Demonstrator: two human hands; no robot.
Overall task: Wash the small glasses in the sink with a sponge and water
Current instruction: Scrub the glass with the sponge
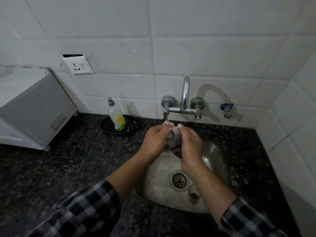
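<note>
Over the back of the steel sink (213,151), my two hands meet below the tap. My left hand (155,141) grips a small soapy glass (172,136), its fingertips in foam at the rim. My right hand (189,146) closes against the glass's right side and holds a dark sponge (177,150), mostly hidden under its palm. A second small glass (193,192) lies on its side in the basin to the right of the drain (178,181). The tap (185,94) stands on the wall right behind my hands; I cannot tell whether water runs.
A dish soap bottle (118,117) stands in a black dish (106,127) on the dark granite counter (68,168), left of the tap. A white box (34,108) fills the counter's left end. A small valve (226,109) and tiled walls close off the back and right.
</note>
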